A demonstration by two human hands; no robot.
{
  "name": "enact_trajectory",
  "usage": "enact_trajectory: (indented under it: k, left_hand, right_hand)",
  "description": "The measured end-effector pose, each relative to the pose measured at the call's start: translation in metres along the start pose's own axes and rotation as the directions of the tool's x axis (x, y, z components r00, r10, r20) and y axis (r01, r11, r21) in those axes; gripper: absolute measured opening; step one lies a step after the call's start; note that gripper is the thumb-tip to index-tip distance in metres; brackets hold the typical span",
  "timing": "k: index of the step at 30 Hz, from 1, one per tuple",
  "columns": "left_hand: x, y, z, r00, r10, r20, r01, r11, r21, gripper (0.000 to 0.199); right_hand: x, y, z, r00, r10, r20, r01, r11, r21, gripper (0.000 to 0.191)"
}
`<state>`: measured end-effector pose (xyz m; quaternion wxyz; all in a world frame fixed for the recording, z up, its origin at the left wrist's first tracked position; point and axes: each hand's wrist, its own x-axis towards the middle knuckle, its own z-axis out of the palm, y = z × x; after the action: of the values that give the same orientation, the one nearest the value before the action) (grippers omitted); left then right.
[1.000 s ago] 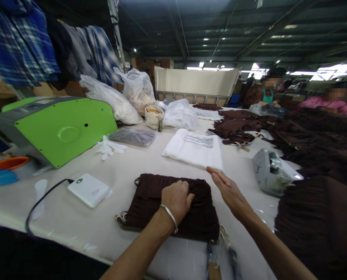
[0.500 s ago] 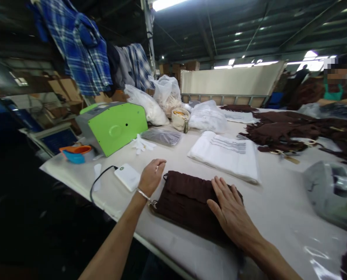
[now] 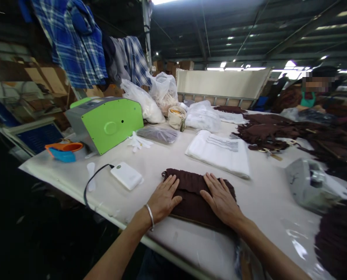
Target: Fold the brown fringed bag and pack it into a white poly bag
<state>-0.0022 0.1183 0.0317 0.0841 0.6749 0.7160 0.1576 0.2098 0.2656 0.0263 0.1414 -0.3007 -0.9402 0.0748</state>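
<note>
Fingers [image 3: 171,187] spread wide, both palms flat on the folded brown fabric [image 3: 192,194]!

Left hand [image 3: 161,200] and right hand [image 3: 220,200] pinned it to the white table [image 3: 74,171], a white battery pack [image 3: 126,175] just beside, a plastic-wrapped white garment [image 3: 217,152] ahead, and a cloth pouch [image 3: 176,118] beyond, holding yellow bits.

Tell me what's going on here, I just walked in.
A person's left hand and right hand press flat on a folded dark brown fabric piece on a white-covered table. A folded white cloth stack lies just beyond, a green machine sits to the left, and a co-worker is further down the table.
</note>
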Motion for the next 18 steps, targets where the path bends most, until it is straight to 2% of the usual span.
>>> enact_trajectory:
  k: [3, 6, 8, 10, 12, 14, 16, 18]
  left_hand:
    - [-0.001, 0.001, -0.003, 0.999, -0.002, 0.035, 0.001, 0.999, 0.038, 0.074]
    - [-0.007, -0.001, -0.007, 0.999, 0.029, -0.021, -0.027, 0.997, 0.072, 0.073]
    - [-0.013, -0.003, -0.006, 0.997, 0.053, -0.059, -0.046, 0.993, 0.113, 0.072]
    - [-0.019, -0.005, -0.004, 0.996, 0.071, -0.052, -0.063, 0.987, 0.148, 0.07]
    - [-0.023, -0.004, -0.005, 0.995, 0.082, -0.065, -0.071, 0.986, 0.152, 0.068]
    - [-0.026, 0.004, -0.01, 0.983, 0.109, -0.145, -0.09, 0.987, 0.131, 0.067]
    - [-0.028, 0.021, -0.017, 0.961, 0.146, -0.235, -0.132, 0.988, 0.077, 0.057]
    - [-0.032, 0.046, -0.02, 0.95, 0.181, -0.256, -0.19, 0.982, -0.013, 0.04]
  right_hand:
    - [0.005, 0.0, -0.011, 0.998, 0.02, 0.061, -0.03, 0.988, 0.152, 0.071]
    - [0.002, 0.008, -0.035, 0.991, 0.121, 0.054, -0.133, 0.916, 0.379, 0.072]
    - [-0.011, 0.015, -0.058, 0.98, 0.201, 0.007, -0.18, 0.86, 0.478, 0.067]
    - [-0.034, 0.021, -0.082, 0.975, 0.222, -0.023, -0.182, 0.851, 0.493, 0.053]
    - [-0.065, 0.023, -0.103, 0.989, 0.145, 0.012, -0.136, 0.885, 0.446, 0.036]
    - [-0.095, 0.018, -0.117, 0.995, 0.002, 0.1, -0.038, 0.931, 0.363, 0.025]
    - [-0.121, 0.008, -0.121, 0.968, -0.136, 0.213, 0.074, 0.958, 0.276, 0.025]
    - [-0.139, -0.005, -0.114, 0.935, -0.196, 0.297, 0.14, 0.97, 0.2, 0.033]
